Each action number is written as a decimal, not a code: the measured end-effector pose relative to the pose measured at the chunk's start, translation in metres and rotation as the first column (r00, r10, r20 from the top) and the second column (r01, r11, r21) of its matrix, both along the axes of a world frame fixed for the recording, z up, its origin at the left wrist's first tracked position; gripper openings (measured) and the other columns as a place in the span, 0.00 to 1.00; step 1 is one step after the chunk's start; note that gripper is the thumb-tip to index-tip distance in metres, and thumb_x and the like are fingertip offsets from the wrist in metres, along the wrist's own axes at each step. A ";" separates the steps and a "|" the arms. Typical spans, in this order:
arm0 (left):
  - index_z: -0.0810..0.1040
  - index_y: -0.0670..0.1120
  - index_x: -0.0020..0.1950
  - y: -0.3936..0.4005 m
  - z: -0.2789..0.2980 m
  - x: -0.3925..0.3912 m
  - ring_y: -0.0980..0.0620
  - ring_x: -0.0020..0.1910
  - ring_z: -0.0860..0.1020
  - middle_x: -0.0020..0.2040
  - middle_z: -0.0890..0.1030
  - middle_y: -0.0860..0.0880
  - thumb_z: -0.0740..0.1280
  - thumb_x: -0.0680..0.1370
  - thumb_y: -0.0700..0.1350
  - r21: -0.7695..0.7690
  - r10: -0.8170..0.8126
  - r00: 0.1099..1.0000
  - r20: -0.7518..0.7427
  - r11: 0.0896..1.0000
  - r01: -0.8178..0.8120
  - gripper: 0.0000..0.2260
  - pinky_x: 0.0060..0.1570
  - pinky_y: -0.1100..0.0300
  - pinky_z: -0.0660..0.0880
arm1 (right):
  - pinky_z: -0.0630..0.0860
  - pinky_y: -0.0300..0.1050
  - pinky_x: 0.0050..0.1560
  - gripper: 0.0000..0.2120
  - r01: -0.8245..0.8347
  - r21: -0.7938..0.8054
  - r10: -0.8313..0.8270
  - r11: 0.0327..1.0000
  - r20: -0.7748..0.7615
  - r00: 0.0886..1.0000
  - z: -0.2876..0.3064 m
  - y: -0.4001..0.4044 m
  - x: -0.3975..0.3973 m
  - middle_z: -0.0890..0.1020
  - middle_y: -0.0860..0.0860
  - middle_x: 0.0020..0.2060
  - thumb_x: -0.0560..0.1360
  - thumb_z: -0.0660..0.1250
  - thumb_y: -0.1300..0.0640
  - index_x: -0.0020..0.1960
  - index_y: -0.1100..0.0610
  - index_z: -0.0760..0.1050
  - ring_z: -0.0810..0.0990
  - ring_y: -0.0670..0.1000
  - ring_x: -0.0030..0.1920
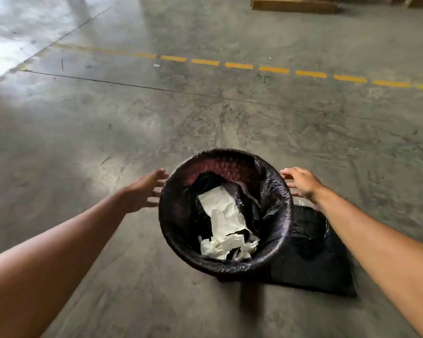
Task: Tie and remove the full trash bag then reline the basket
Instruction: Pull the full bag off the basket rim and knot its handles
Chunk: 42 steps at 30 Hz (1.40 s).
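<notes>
A round basket [230,164] lined with an open black trash bag [274,191] holds crumpled white paper [222,215].

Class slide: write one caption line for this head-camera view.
Open left hand and right hand flank the bag-lined basket holding crumpled paper.

One view only: head camera, worn on my head, wide-angle. Facing: forward and down, over my outstretched arms, onto the concrete floor [108,132]. Range: close; basket [226,267] low and centre-right in frame, my left hand [144,191] and right hand [300,181] either side of its rim. Far reach: dashed yellow line [274,69] crossing the floor; cardboard [293,4] at top edge. No second view shares this scene.
</notes>
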<state>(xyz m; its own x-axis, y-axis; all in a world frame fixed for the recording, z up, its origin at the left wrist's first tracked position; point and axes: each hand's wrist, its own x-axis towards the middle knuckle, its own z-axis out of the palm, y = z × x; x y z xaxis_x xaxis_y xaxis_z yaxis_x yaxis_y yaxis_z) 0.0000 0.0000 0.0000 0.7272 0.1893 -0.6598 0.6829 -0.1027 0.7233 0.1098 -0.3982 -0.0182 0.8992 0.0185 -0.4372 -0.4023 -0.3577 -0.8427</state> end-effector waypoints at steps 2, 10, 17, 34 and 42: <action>0.82 0.48 0.58 0.005 -0.016 0.007 0.46 0.46 0.80 0.46 0.82 0.47 0.56 0.82 0.63 -0.092 -0.065 0.995 -0.079 0.994 0.058 0.23 0.48 0.53 0.76 | 0.75 0.51 0.53 0.11 -0.008 0.154 0.031 0.988 -0.147 0.989 -0.013 0.009 0.008 0.82 0.51 0.43 0.79 0.61 0.48 0.45 0.53 0.78 0.79 0.52 0.46; 0.82 0.46 0.66 0.013 -0.032 0.039 0.45 0.61 0.79 0.63 0.84 0.43 0.73 0.68 0.66 -0.083 -0.188 0.977 0.098 0.977 0.196 0.33 0.66 0.49 0.72 | 0.80 0.48 0.51 0.21 -0.243 0.293 0.316 0.925 -0.233 0.920 -0.015 0.022 0.043 0.86 0.58 0.44 0.81 0.59 0.46 0.51 0.60 0.83 0.85 0.55 0.42; 0.84 0.41 0.62 -0.005 -0.022 0.045 0.41 0.55 0.84 0.61 0.85 0.38 0.68 0.81 0.52 0.075 -0.094 0.982 0.162 0.994 0.082 0.17 0.66 0.44 0.77 | 0.75 0.47 0.46 0.10 -0.180 0.171 0.218 0.969 -0.233 0.948 -0.006 0.027 0.047 0.81 0.50 0.36 0.75 0.69 0.48 0.43 0.54 0.80 0.78 0.50 0.36; 0.84 0.39 0.51 -0.001 -0.002 0.066 0.42 0.45 0.85 0.46 0.86 0.40 0.71 0.77 0.60 0.241 -0.301 0.939 0.165 0.936 0.257 0.23 0.43 0.54 0.84 | 0.71 0.38 0.35 0.04 -0.334 -0.011 0.328 0.942 -0.172 0.929 0.022 0.016 0.063 0.82 0.49 0.31 0.71 0.76 0.57 0.43 0.56 0.82 0.74 0.45 0.29; 0.85 0.37 0.55 -0.014 0.010 0.075 0.46 0.41 0.83 0.48 0.85 0.39 0.75 0.75 0.51 0.197 -0.227 0.947 0.229 0.963 0.183 0.18 0.45 0.55 0.82 | 0.64 0.36 0.28 0.09 -0.319 -0.192 0.329 0.928 0.024 0.944 0.025 0.032 0.054 0.77 0.53 0.32 0.79 0.63 0.60 0.42 0.59 0.78 0.70 0.47 0.27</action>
